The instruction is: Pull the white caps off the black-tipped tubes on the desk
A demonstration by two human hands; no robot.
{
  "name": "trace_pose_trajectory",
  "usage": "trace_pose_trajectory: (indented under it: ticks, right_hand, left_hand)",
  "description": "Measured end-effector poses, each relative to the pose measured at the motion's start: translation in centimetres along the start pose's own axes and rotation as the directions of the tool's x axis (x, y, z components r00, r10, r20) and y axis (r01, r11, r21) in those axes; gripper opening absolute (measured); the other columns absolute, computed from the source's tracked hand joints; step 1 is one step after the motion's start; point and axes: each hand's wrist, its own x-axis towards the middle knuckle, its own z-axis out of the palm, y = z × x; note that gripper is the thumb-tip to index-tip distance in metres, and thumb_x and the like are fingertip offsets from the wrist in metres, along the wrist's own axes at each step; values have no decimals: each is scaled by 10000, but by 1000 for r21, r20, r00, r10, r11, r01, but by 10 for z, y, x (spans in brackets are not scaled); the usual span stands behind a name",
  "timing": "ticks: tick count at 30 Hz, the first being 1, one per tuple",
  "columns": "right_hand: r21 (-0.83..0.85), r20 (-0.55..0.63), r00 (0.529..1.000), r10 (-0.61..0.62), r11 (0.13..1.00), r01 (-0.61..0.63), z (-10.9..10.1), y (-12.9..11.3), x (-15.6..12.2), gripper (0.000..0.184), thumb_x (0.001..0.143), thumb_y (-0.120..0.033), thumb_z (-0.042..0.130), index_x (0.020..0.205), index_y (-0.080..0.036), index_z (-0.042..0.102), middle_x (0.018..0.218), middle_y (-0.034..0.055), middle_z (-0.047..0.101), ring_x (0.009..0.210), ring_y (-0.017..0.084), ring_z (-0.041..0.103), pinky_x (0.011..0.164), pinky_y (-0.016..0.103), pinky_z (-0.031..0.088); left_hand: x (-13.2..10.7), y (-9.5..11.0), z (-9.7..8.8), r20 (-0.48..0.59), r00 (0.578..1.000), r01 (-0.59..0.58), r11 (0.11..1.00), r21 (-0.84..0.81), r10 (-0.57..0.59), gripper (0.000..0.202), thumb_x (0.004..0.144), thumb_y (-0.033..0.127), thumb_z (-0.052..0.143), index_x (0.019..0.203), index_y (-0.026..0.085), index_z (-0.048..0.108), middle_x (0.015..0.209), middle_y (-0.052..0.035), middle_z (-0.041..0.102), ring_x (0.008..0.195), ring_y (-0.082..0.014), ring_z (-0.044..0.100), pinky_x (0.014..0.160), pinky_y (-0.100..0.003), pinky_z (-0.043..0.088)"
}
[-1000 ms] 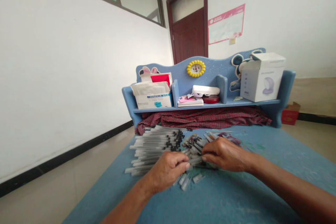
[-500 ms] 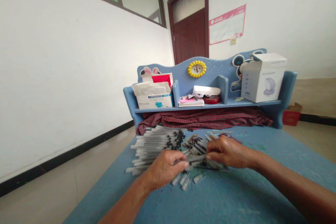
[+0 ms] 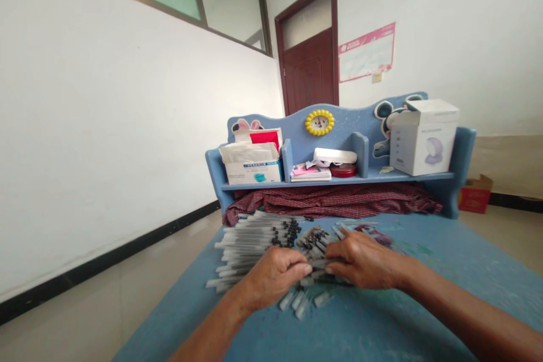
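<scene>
My left hand (image 3: pixel 278 274) is closed, thumb and forefinger pinched around a frosted, see-through pen (image 3: pixel 319 264) whose visible part points toward the other hand. Close by on the right, my right hand (image 3: pixel 360 260) is closed too, its fingertips near the pen's end; what they pinch is hidden. To the left lies a thick row of frosted pens (image 3: pixel 244 237) with black ends facing right. Behind the hands is a jumbled heap of pen parts (image 3: pixel 316 240), partly covered by the right hand. Several loose clear caps (image 3: pixel 301 302) lie in front.
A blue desk (image 3: pixel 339 334) carries a shelf (image 3: pixel 254 185) at its back. On the shelf stand a mask box (image 3: pixel 254 172), a red round tin (image 3: pixel 343 171) and a white carton (image 3: pixel 424 138). Checkered cloth (image 3: pixel 331 201) is bunched beneath it.
My right hand has come left and closer to my left hand, narrowing the gap across the pen. The whole view has shifted slightly, so the desk sits lower.
</scene>
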Motion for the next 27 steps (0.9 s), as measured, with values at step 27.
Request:
trace_pose_trajectory:
  ticks: [27]
  right_hand:
    - [-35, -2, 969, 245, 969, -245, -23, 60, -80, 347, 921, -425, 336, 733, -277, 587, 590, 60, 595, 491, 166, 534, 514, 334, 285]
  left_hand:
    - [-35, -2, -54, 71, 995, 80, 996, -43, -76, 416, 850, 484, 376, 565, 182, 378, 515, 39, 374, 490, -100, 378, 486, -208, 284]
